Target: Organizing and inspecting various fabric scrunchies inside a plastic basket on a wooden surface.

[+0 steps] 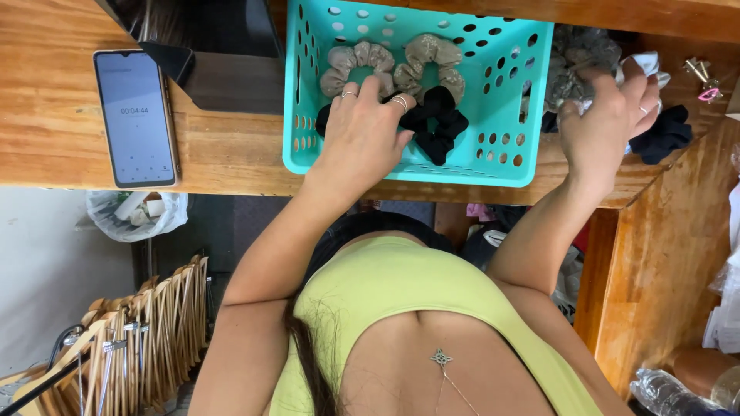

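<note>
2 hands work at a wooden counter (231, 154), seen from above with the picture turned so the person's body fills the lower part. The left hand (362, 135) reaches into a turquoise perforated basket (501, 92), its fingers spread and curled down onto a black scrunchie (438, 123) lying on the basket floor; whether it truly grips the cloth I cannot tell. Behind that black one, toward the far wall of the basket, 2 beige scrunchies (358, 62) lie side by side, touching each other. The right hand (609, 119) is outside the basket, just beside its wall, with fingers closed around a grey scrunchie (574, 65) from a small heap on the counter. A dark navy scrunchie (667, 135) lies on the counter near that hand, by its fingertips. Rings show on fingers of both hands. Well apart, on the other side of the basket, a smartphone (135, 115) lies flat on the counter with its screen lit. Below the counter edge, a row of wooden hangers (146, 331) stands, and a plastic bag (139, 212) hangs or sits nearby.
</note>
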